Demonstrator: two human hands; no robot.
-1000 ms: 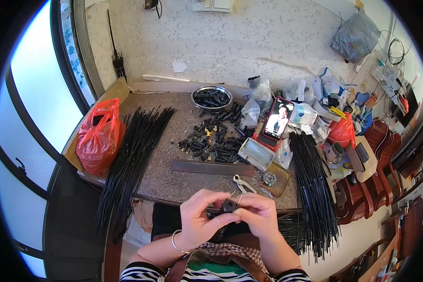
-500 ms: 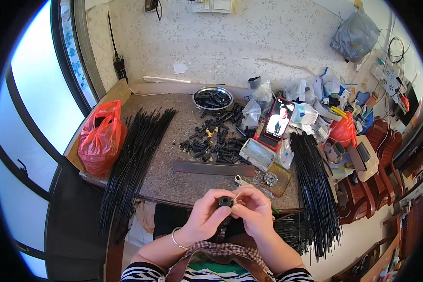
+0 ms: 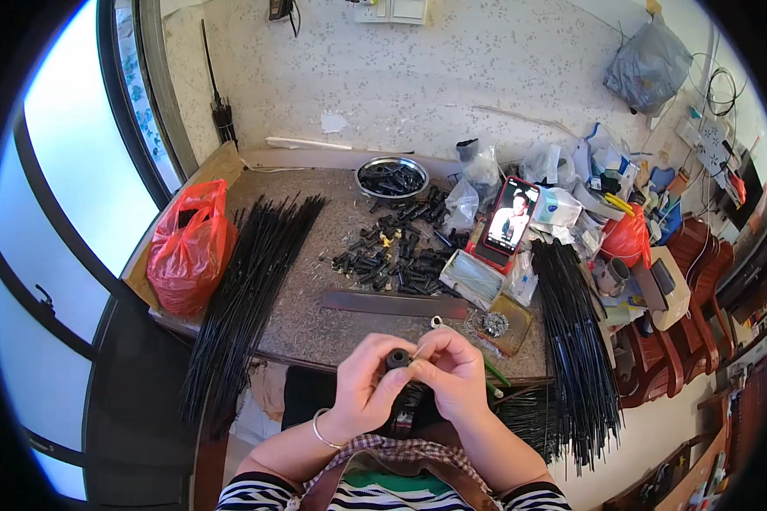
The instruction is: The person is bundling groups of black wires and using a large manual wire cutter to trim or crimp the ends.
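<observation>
The hands have crept a little further forward over the table's near edge since a second ago, and the small black part between them has stayed pinched at the fingertips throughout. Now the left hand curls around the small black cylindrical part, thumb and fingers closed on its body, while the right hand meets it from the other side, fingertips bunched tight and pinching a thin pale pin that angles up just beside the part. The part is short, dark and round-ended, with what looks like a hollow top; finer detail is too small to tell. It sits in the air just past the near rim of the speckled stone table, low and centre in the view. A bracelet rings the left wrist.

On the table behind, a flat metal bar lies crosswise, and beyond it a scatter of loose black pieces spreads toward a round metal dish holding more of the same. A long bundle of black rods runs down the left side, a red plastic bag beside it. A second bundle of black rods hangs off the right edge, and a phone in a red case leans up, screen lit.
</observation>
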